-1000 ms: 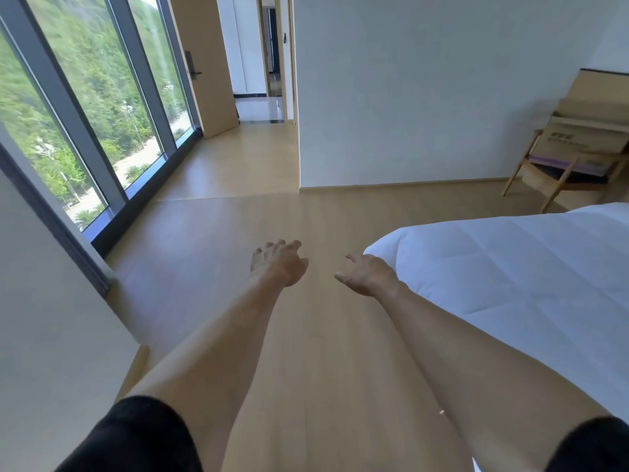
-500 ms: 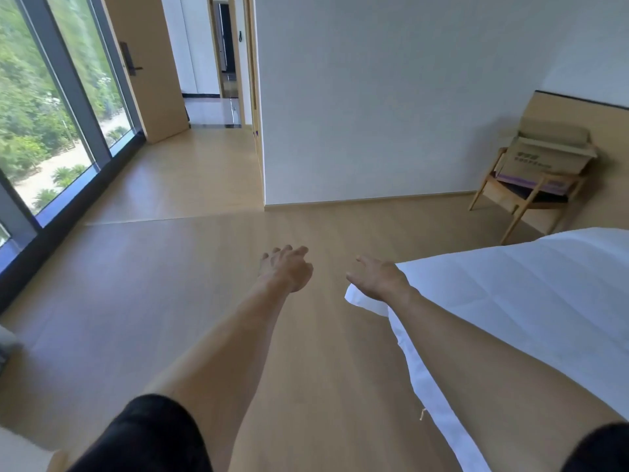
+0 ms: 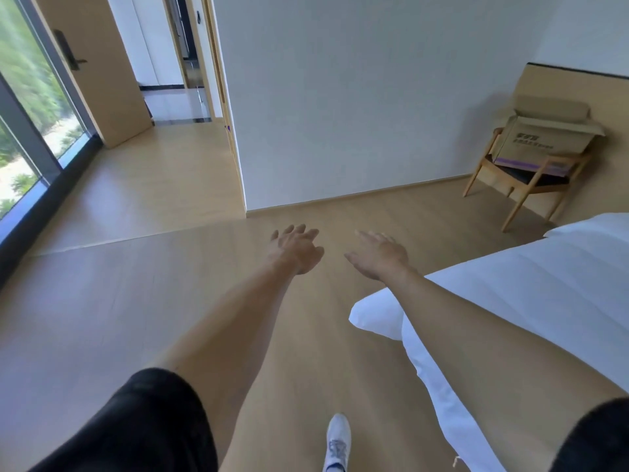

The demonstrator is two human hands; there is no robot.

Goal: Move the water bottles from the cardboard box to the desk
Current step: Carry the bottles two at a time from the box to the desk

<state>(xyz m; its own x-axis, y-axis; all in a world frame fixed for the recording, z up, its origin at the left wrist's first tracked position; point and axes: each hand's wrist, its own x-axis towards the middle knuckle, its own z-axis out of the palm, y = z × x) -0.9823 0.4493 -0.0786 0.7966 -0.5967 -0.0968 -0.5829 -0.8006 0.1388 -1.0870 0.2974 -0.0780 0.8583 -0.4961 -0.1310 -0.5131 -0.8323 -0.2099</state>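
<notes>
An open cardboard box (image 3: 541,137) with printed text sits on a wooden chair (image 3: 520,185) at the far right, against the wall. Its inside is hidden from here, and no water bottles or desk show. Both my arms reach forward over the wooden floor. My left hand (image 3: 295,248) has loosely spread fingers and holds nothing. My right hand (image 3: 379,255) is stretched out flat and empty, a short gap to the right of the left one. Both hands are far from the box.
A bed with white bedding (image 3: 531,301) fills the lower right, its corner beside my right forearm. A white wall (image 3: 357,97) stands ahead, with a doorway and wooden door (image 3: 92,63) at the left. Large windows (image 3: 20,107) line the left side. My white shoe (image 3: 337,441) steps forward.
The view has swung to the right and moved forward: the chair with the box is larger and nearer, the windows have slid off left. Both hands stay empty, their fingers a little straighter.
</notes>
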